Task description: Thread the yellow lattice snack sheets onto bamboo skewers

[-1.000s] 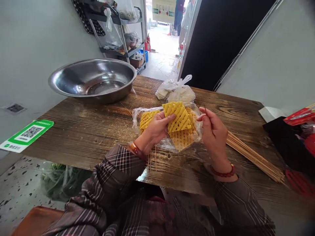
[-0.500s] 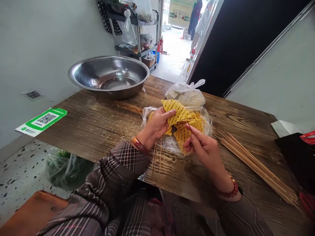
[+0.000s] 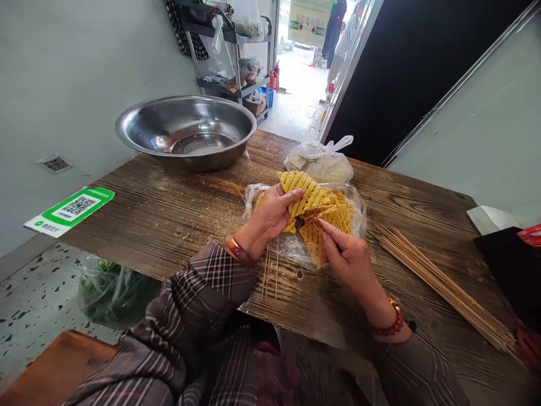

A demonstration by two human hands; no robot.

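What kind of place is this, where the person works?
Probably a small eatery's preparation area: a bundle of thin wooden sticks and yellow latticed food pieces share the wooden table with a large metal basin and a green QR-code card.

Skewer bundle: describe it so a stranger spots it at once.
On the table, look to the right of the right hand. There lies the skewer bundle, tan and slightly fanned at the ends. The loose sticks near the left hand are few; this is a thick sheaf.
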